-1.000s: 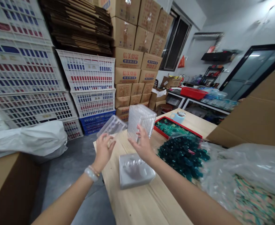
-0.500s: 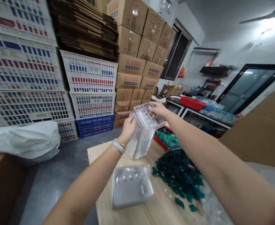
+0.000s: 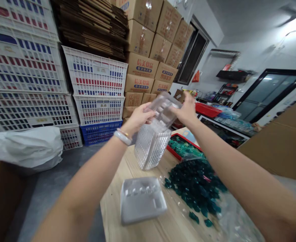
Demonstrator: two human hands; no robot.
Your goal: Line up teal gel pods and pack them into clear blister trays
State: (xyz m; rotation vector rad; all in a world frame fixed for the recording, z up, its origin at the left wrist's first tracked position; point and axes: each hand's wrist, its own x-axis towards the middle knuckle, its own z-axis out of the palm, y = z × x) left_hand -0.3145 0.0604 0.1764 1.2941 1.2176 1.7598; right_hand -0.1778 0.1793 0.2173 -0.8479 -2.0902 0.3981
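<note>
A clear plastic tray (image 3: pixel 165 109) with moulded compartments is tilted in the air between my hands. My left hand (image 3: pixel 140 118), with a pale bangle at the wrist, pinches its left edge. My right hand (image 3: pixel 186 109) has it by the right side, thumb against the tray and fingers raised; part of that grip is hidden. Just below stands a tall stack of nested clear trays (image 3: pixel 151 148) on the wooden table (image 3: pixel 122 168). Nearer to me lies another clear tray (image 3: pixel 142 201). A heap of dark green, glossy pieces (image 3: pixel 195 185) lies right of the stack.
A red-rimmed tray (image 3: pixel 174 153) of lighter green pieces stands behind the heap. Clear plastic film (image 3: pixel 236 218) lies at the table's right. White crates (image 3: pixel 94 75), a blue crate (image 3: pixel 101 132) and cardboard boxes (image 3: pixel 142 67) are stacked beyond. A large cardboard sheet (image 3: pixel 281 141) stands at right.
The tray in my hands has come up off the top of the stack. My left hand has moved from the stack's side to the tray's edge, and my right hand has risen to the right.
</note>
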